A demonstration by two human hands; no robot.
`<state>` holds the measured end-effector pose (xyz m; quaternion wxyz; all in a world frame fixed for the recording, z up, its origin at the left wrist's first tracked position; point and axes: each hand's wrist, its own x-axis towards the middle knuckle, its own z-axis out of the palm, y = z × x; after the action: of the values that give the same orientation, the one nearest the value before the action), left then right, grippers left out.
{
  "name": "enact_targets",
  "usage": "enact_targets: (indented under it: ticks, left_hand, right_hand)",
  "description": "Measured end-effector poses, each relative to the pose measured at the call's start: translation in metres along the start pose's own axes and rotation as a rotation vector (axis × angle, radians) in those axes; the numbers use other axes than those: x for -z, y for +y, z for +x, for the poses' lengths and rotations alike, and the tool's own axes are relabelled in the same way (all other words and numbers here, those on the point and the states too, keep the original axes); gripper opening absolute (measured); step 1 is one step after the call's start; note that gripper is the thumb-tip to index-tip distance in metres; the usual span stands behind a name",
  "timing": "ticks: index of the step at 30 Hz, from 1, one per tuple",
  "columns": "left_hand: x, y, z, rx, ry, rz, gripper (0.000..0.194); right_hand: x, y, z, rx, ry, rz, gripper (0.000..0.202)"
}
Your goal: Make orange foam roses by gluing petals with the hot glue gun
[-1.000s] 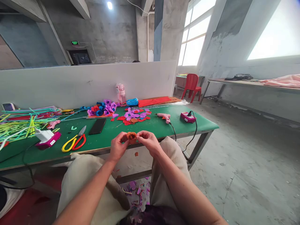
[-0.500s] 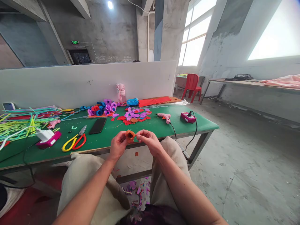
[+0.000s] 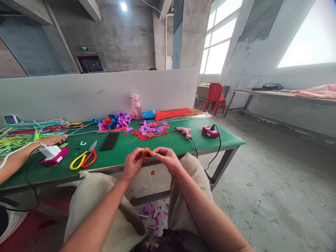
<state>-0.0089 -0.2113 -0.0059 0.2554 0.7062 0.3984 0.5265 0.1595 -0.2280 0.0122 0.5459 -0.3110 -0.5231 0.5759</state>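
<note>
Pinching an orange flower (image 3: 146, 154) with left hand (image 3: 133, 163) and right hand (image 3: 167, 159), before a green table (image 3: 231, 138); laid out there, scissors (image 3: 90, 151), a dark phone (image 3: 109, 141), purple and red pieces (image 3: 151, 128).

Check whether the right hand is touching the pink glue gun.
Apart: the head view shows green tabletop between the right hand and the pink glue gun.

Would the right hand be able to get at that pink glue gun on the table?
Probably yes: the glue gun lies just beyond the right hand, with nothing seen standing between, though that hand is busy at the orange paper flower.
</note>
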Motion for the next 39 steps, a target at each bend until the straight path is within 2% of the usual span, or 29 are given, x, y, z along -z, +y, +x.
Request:
enact_targets:
  ticks: [7, 11, 15, 24, 30, 34, 39]
  left_hand:
    - [0.000, 0.001, -0.001, -0.012, -0.075, 0.058, 0.021]
    - [0.003, 0.002, 0.000, -0.045, -0.075, 0.106, 0.023]
    - [0.005, 0.008, 0.000, -0.128, -0.112, 0.193, 0.025]
    - [0.005, 0.008, -0.002, -0.184, -0.123, 0.253, 0.022]
    - [0.007, 0.006, -0.001, -0.201, -0.141, 0.293, 0.025]
    - [0.008, 0.006, 0.000, -0.235, -0.151, 0.300, 0.026]
    - [0.010, 0.005, 0.002, -0.308, -0.173, 0.294, 0.028]
  right_hand:
    - [0.004, 0.000, -0.001, -0.039, -0.107, 0.062, 0.024]
    - [0.007, -0.002, 0.000, 0.034, -0.032, -0.010, 0.026]
    - [0.009, -0.004, 0.000, 0.130, 0.074, -0.156, 0.025]
    - [0.012, -0.005, -0.002, 0.499, 0.072, -0.732, 0.009]
    - [0.012, -0.007, -0.004, 0.654, 0.063, -1.010, 0.011]
    - [0.010, -0.009, -0.005, 0.687, 0.046, -1.081, 0.011]
    - [0.011, -0.009, -0.006, 0.619, 0.053, -0.976, 0.009]
